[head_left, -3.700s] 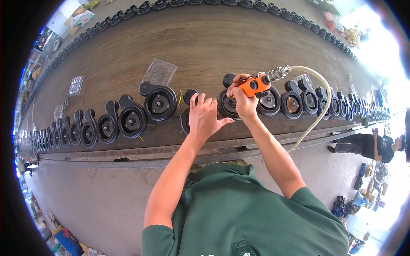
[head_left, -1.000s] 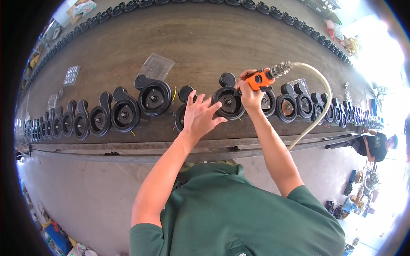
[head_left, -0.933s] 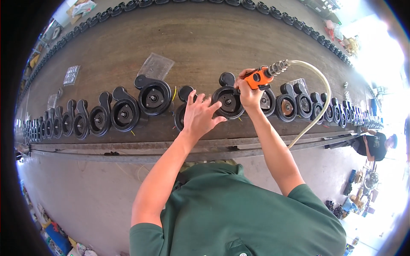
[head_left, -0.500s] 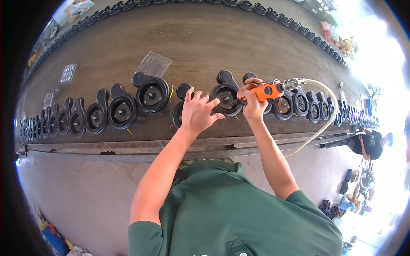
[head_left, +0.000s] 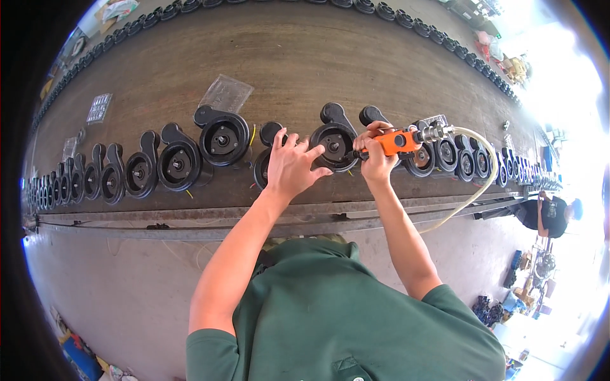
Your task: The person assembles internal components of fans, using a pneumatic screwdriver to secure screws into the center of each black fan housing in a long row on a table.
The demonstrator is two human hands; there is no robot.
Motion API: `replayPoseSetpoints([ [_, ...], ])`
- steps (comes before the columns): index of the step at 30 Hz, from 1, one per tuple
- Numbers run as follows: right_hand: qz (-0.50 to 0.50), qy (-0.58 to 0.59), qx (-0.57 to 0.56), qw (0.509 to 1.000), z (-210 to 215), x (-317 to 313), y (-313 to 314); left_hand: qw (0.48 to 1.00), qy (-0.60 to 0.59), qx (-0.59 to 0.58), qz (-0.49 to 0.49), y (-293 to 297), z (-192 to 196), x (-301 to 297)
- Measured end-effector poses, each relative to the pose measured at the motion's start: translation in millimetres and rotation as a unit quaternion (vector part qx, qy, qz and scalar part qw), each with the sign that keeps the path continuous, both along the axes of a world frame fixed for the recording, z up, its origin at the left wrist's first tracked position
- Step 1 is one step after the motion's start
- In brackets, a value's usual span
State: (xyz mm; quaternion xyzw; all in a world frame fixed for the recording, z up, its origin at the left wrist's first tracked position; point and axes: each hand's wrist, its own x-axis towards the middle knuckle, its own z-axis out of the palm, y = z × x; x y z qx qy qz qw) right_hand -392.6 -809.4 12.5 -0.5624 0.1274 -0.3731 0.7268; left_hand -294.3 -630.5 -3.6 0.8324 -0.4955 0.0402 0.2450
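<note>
My right hand (head_left: 377,151) is wrapped round an orange air-powered driver (head_left: 399,142) with a metal hose fitting at its right end. The driver lies roughly level, and its dark tip meets the right side of a round black blower housing (head_left: 333,130). My left hand (head_left: 293,164) is spread over a neighbouring black housing (head_left: 269,132) and hides most of it. Its thumb and forefinger reach toward the housing at the driver's tip; whether they touch it I cannot tell. Behind my right hand stands another black housing (head_left: 370,114), partly covered.
Similar housings (head_left: 179,165) line the bench's near edge on both sides, and more (head_left: 385,11) run along the far edge. A clear hose (head_left: 476,198) loops down from the driver. Clear plastic bags (head_left: 227,93) lie on the wooden bench top (head_left: 286,63). A person (head_left: 551,213) is at far right.
Both hands keep nearly the same pose. The driver's body has shifted slightly down and to the right, still in my right hand. The whole view has moved a little.
</note>
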Motion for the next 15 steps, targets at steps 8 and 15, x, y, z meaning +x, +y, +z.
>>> replayPoseSetpoints([
  [8, 0.024, 0.001, -0.005, 1.000, 0.1, 1.9, 3.8, 1.000, -0.002, -0.010, 0.001, 0.6, -1.7, 2.1],
  [15, 0.106, 0.000, -0.051, 0.993, -15.0, -4.5, 6.0, 1.000, 0.002, -0.001, -0.007, 3.7, -1.3, -1.8],
])
